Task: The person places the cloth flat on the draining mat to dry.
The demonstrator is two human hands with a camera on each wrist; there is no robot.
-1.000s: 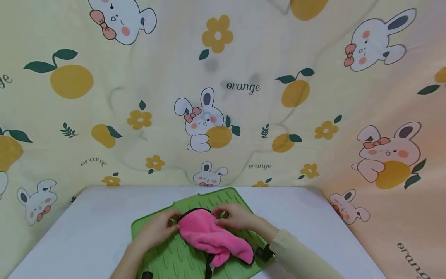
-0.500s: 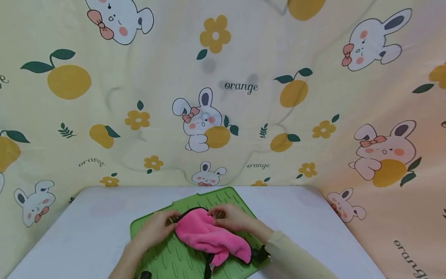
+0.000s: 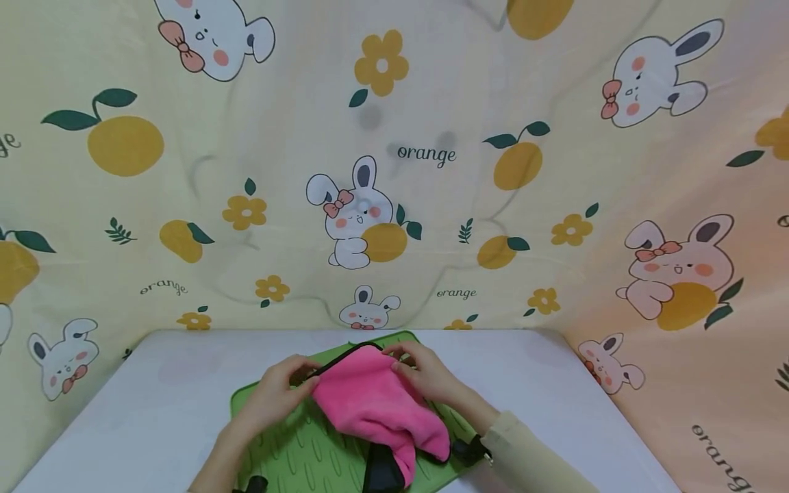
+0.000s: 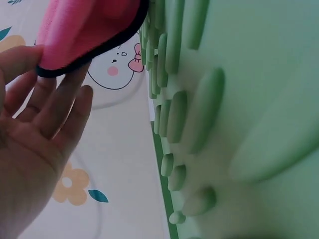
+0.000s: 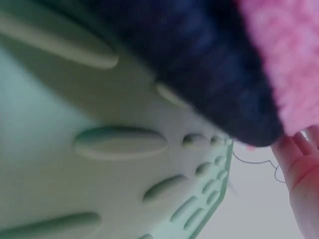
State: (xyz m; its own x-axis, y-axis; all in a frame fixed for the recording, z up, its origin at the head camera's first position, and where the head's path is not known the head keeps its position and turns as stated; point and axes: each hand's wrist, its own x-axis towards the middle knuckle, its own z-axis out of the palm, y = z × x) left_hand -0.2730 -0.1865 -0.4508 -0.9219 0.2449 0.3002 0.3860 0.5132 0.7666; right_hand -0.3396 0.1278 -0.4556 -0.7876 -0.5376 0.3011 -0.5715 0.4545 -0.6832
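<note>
A pink fuzzy cloth (image 3: 376,397) with black edging is lifted partly off a green ridged mat (image 3: 302,438). Its lower end droops in folds, with a black patch (image 3: 382,469) showing near the bottom. My left hand (image 3: 280,394) pinches the cloth's upper left edge between thumb and fingers, as the left wrist view also shows on the cloth's dark-trimmed corner (image 4: 62,69). At the upper right edge, my right hand (image 3: 428,373) pinches the cloth. Close up in the right wrist view, the blurred dark border (image 5: 219,74) covers part of the mat, and the fingertips are mostly hidden.
The mat lies at an angle on a white table (image 3: 166,404). A cream curtain (image 3: 246,137) printed with rabbits and oranges hangs behind the table and along its sides. Black wrist camera mounts (image 3: 470,450) sit near both wrists.
Both hands have raised the cloth's top edge up and away, stretching it flatter between them. More of the black patch now shows at the bottom.
</note>
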